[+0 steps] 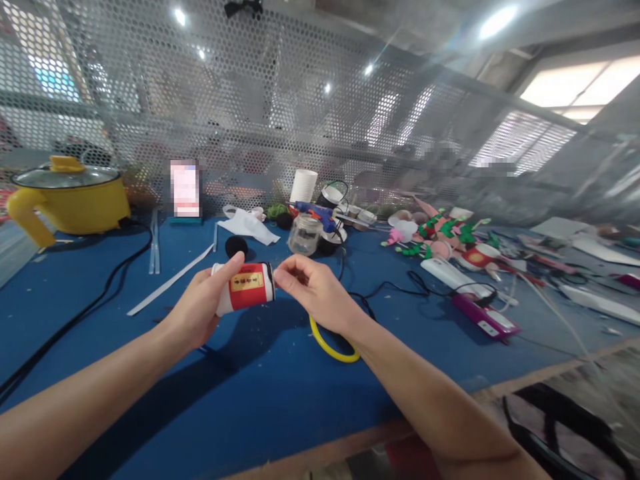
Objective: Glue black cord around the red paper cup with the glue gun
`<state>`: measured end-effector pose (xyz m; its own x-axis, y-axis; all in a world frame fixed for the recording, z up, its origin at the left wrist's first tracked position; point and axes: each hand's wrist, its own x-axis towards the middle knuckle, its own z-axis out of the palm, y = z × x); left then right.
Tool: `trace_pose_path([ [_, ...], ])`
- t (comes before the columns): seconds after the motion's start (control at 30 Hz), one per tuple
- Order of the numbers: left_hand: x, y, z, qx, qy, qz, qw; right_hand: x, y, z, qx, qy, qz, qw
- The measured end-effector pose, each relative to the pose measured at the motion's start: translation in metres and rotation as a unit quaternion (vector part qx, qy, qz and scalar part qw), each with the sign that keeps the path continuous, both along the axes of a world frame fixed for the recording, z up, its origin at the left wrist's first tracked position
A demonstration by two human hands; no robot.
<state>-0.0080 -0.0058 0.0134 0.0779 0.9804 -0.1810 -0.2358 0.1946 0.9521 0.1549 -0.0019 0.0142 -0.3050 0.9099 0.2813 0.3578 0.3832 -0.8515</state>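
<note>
My left hand (200, 300) is closed around a white paper cup (249, 287) with a red band and a gold label. The cup lies sideways in the air above the blue table, its black-edged end toward the right. Beside that black edge, my right hand (310, 287) is closed in a pinch; whatever is between the fingertips is too small to make out. Just behind the cup sits a black ball (236, 247). Below my right wrist lies a yellow ring (336, 355), partly hidden by the forearm.
A blue glue gun (316, 213) rests on a glass jar (304, 237). At left stand a yellow electric pot (75, 203) and a phone (185, 190). Craft pieces (445, 233), a white power strip (457, 280) and a purple box (485, 319) lie right. Black cables cross the table.
</note>
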Motion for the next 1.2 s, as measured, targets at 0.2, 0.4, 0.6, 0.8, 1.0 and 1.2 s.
trace_pose_path([
  [0.2,-0.0003,0.0008,-0.0022,0.003,-0.004,-0.003,1.0,-0.0017,0.0001,-0.0029,0.007,-0.032,0.014,0.999],
  [0.4,-0.0005,0.0016,-0.001,-0.014,-0.027,-0.003,1.0,0.0002,-0.001,-0.0017,0.043,-0.074,0.03,0.996],
  [0.6,-0.0009,0.0021,0.003,-0.02,-0.039,-0.021,0.999,0.0027,-0.0009,0.0006,0.066,-0.081,0.028,0.994],
  [0.8,-0.001,0.0037,-0.0035,-0.013,-0.032,-0.011,0.999,0.0019,0.0026,-0.0016,0.039,-0.015,0.007,0.999],
  [1.0,0.0001,0.0014,-0.0022,0.003,-0.011,-0.007,1.0,0.0011,0.0067,-0.0042,-0.032,0.115,0.0,0.993],
  [1.2,-0.0011,-0.0028,-0.0018,0.083,0.03,-0.024,0.996,0.005,0.0062,-0.0024,-0.057,0.071,0.001,0.996],
])
